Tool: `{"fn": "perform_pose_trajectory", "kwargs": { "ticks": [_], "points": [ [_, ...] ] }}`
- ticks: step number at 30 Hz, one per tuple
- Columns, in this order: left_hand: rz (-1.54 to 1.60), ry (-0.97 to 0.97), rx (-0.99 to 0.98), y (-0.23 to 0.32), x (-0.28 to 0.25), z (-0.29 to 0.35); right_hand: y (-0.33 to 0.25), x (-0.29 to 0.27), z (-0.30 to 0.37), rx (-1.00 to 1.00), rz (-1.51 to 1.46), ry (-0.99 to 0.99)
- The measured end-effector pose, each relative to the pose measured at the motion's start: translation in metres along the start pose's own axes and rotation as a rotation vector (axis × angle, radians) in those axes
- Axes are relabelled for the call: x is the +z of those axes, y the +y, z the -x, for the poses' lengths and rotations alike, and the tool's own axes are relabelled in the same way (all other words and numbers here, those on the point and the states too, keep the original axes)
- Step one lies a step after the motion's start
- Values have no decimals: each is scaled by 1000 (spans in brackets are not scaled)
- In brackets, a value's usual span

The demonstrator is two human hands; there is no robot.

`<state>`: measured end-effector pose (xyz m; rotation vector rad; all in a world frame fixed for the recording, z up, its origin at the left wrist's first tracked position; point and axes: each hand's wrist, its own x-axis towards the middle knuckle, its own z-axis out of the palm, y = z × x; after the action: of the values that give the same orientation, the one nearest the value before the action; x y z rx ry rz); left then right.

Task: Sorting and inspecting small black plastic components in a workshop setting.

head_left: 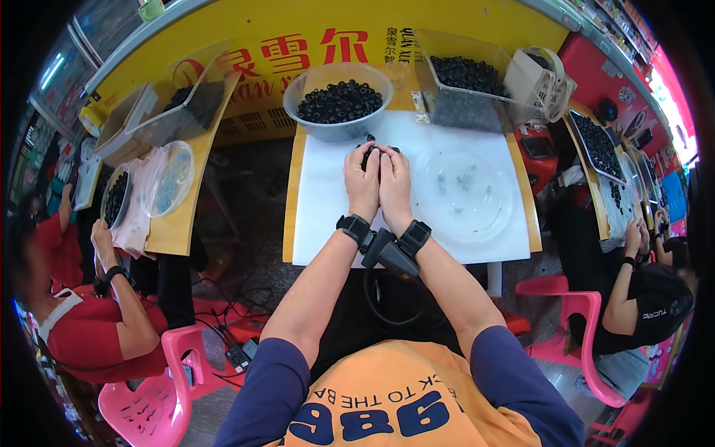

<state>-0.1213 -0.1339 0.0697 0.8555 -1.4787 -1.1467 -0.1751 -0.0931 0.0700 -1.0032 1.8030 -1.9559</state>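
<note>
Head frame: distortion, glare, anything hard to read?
Head view: strong fisheye, corners black; head view: bright far-right patch washed out; head view: clear round plastic tray low-contrast on white rectangular sheet; head view: bare left hand and bare right hand fairly sharp, small black beads between them partly hidden.

A yellow panel (261, 22) on the far side bears large red characters and script, with smaller black characters and capital letters to their right. A white bag (521, 83) at far right carries dark letters. Near, the person's orange shirt (376, 361) shows dark lettering and big navy numerals; a black sleeve (642, 328) at right has white capitals.
</note>
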Motion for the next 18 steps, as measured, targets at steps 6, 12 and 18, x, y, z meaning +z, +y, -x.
{"fn": "perform_pose_trajectory", "kwargs": {
  "ticks": [6, 12, 18],
  "points": [
    [-39, 12, 21, -3, -5, 6, -11, 2, 5, -93, 97, -70],
    [-123, 3, 83, -9, -4, 5, 4, -5, -9, -285, 404, -76],
    [-38, -78, 47, -6, -12, 1, -6, -21, -19, -151, 167, -112]
  ]
}}
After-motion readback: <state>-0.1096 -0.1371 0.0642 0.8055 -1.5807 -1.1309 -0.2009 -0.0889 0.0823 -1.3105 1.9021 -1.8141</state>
